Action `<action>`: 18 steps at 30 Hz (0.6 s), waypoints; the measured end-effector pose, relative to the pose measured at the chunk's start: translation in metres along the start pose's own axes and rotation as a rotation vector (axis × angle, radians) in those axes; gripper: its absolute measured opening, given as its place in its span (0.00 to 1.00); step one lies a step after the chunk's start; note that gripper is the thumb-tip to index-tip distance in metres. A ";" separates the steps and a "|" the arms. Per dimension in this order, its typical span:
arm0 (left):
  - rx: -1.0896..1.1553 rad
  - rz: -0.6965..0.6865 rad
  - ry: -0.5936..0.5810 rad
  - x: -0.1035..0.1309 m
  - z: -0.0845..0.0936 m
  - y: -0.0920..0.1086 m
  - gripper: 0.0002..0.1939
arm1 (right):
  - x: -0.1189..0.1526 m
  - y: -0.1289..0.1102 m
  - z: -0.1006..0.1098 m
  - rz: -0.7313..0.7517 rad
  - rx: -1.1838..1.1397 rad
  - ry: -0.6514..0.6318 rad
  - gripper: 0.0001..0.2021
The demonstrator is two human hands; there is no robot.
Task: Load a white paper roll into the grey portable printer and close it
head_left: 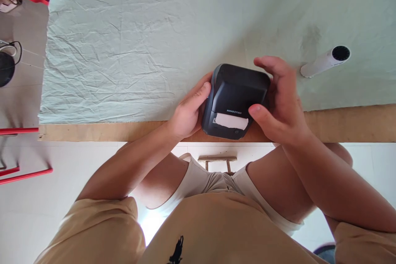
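Observation:
A black label printer (238, 90) is held up over the table's near edge, its top and front turned toward me. A torn-edged strip of white label paper (232, 121) sticks out of its front slot, above a small power mark. My left hand (192, 109) grips the printer's left side, the thumb along the edge and the fingers partly hidden behind. At the right side is my right hand (283, 99), thumb and index finger spread apart. Its thumb tip overlaps the printer's front corner; whether it presses there I cannot tell. The other fingers are partly hidden.
A pale green, wrinkled cloth (123, 49) covers the table, leaving a bare wooden edge (349, 126) at the front. To the right, a white cylinder with a black round end (341, 53) stands on the cloth. Red-framed furniture (27, 176) is on the floor at left.

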State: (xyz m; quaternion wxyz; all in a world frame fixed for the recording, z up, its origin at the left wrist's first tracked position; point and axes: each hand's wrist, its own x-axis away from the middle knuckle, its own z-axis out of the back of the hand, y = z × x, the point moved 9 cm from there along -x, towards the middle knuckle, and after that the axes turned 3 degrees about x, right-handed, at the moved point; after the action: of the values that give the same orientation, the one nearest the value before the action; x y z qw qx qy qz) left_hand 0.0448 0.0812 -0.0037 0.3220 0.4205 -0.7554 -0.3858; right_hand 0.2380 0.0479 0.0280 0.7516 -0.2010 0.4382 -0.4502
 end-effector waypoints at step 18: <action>0.043 0.013 -0.008 -0.004 -0.005 0.003 0.29 | -0.006 -0.024 0.023 0.108 0.161 0.104 0.46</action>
State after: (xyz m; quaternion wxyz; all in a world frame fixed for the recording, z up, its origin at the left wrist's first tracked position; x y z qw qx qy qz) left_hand 0.0496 0.0837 0.0004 0.3124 0.4207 -0.7675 -0.3692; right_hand 0.2443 0.0388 0.0601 0.7647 -0.0923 0.4496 -0.4524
